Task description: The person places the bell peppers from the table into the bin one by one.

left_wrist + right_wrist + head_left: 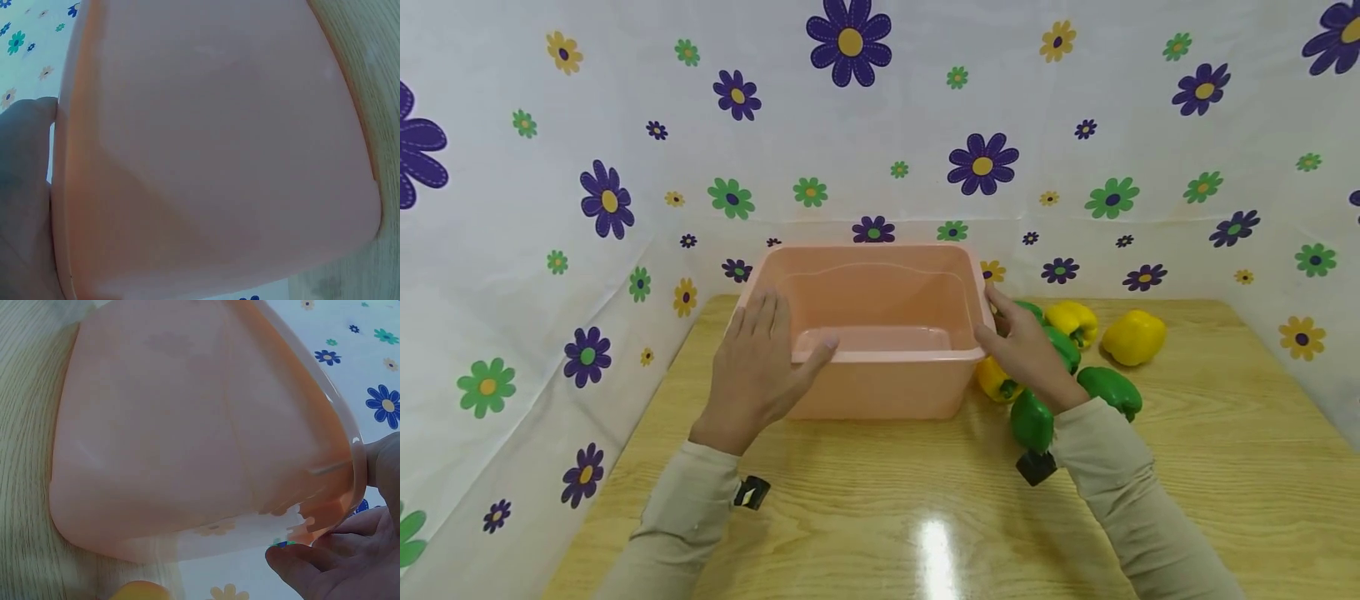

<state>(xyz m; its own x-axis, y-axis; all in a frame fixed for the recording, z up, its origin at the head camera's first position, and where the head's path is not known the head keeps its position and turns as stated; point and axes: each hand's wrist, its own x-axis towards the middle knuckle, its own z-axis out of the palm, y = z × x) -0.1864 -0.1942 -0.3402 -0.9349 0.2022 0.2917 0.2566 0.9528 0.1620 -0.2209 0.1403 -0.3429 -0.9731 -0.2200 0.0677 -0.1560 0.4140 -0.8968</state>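
Observation:
A pink plastic basin (880, 387) stands on the wooden table, its open top up. My left hand (752, 367) lies against its front left corner, fingers straight along the left side and thumb spread toward the front rim. At the right side, my right hand (1026, 346) touches the rim near the front corner with thumb and fingers apart. In the left wrist view the basin wall (219, 144) fills most of the picture, with part of the left hand (25, 194) at the rim. The right wrist view has the right hand (350, 544) beside the rim.
Right of the basin are several bell peppers, among them a yellow bell pepper (1135, 337) and a green bell pepper (1108, 390). Some sit partly behind the right hand and forearm. A white cloth with printed flowers (655, 75) hangs behind and beside the table (865, 517).

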